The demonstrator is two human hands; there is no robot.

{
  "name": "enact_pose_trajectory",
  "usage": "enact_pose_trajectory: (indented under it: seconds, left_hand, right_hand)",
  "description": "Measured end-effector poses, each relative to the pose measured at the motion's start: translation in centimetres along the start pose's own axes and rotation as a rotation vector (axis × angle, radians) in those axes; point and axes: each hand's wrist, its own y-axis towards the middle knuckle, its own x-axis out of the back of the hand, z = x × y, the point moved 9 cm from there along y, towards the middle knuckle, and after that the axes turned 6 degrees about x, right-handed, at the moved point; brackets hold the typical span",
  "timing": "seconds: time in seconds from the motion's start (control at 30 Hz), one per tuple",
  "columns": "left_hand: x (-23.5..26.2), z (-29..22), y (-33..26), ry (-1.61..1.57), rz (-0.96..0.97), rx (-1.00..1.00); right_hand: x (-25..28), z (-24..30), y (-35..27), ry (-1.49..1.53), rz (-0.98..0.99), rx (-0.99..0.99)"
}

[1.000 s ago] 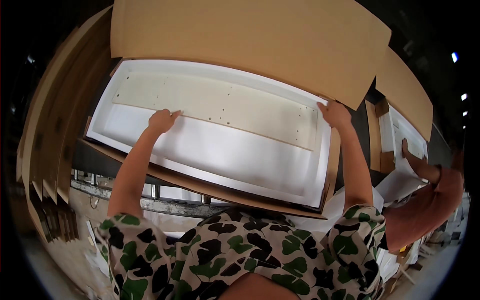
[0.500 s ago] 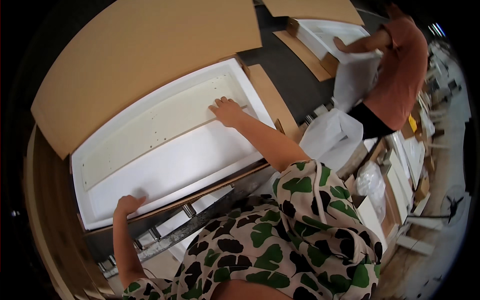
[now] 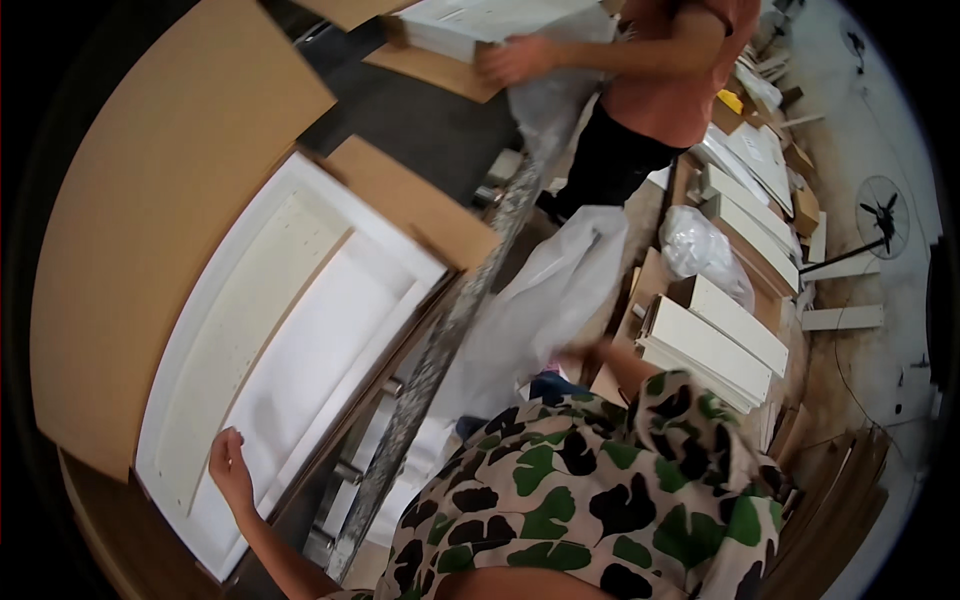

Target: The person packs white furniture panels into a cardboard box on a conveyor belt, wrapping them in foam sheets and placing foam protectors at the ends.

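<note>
Far left: one large, flat, brown cardboard flap (image 3: 170, 230), standing open beside the carton.

Next: one long cream panel with small drilled holes (image 3: 225, 340), lying inside a long, rectangular, white-lined tray (image 3: 330, 320), along its left long side. Long axis slants from lower left to upper right.

Left hand (image 3: 231, 465): bare, at the lower part of the panel's right long edge; fingers loosely bent, thumb apart, nothing seen clamped between. The panel extends up and rightward from this hand, which is the nearer of the two.

Centre: one mottled grey conveyor rail (image 3: 430, 370) with metal rollers, running alongside the tray; beyond it, one whitish translucent sheet (image 3: 540, 290), creased and hanging.

Right hand (image 3: 580, 352): well apart from the panel, near the sheet's lower end; badly blurred, so whether its fingers are closed on anything cannot be told.

Upper right: one co-worker in a salmon shirt (image 3: 675, 70), head cut off by the frame.

Right: one stack of white boards (image 3: 710, 350). The tray's lowest end is partly hidden by the left forearm.
</note>
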Motion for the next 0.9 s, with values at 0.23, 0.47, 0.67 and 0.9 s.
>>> enact_pose_trajectory:
  seconds: [0.23,0.47,0.67,0.9]
  left_hand:
    - [-17.3,-20.0,-10.8,-0.128,0.006,-0.453]
    - [-45.9,-29.5,-18.7,-0.045,0.608,-0.480]
    - [-58.5,-33.6,-19.3,0.173,0.869,-0.504]
    - [-66.4,-27.8,-18.8,0.436,1.032,-0.376]
  right_hand:
    - [-1.0,-4.4,7.9,-0.569,-0.067,0.541]
    - [18.1,-15.8,8.3,-0.068,-0.452,0.363]
    - [24.4,-39.8,1.5,0.064,-0.707,0.066]
    - [11.6,-59.0,-3.6,0.083,-0.357,-0.490]
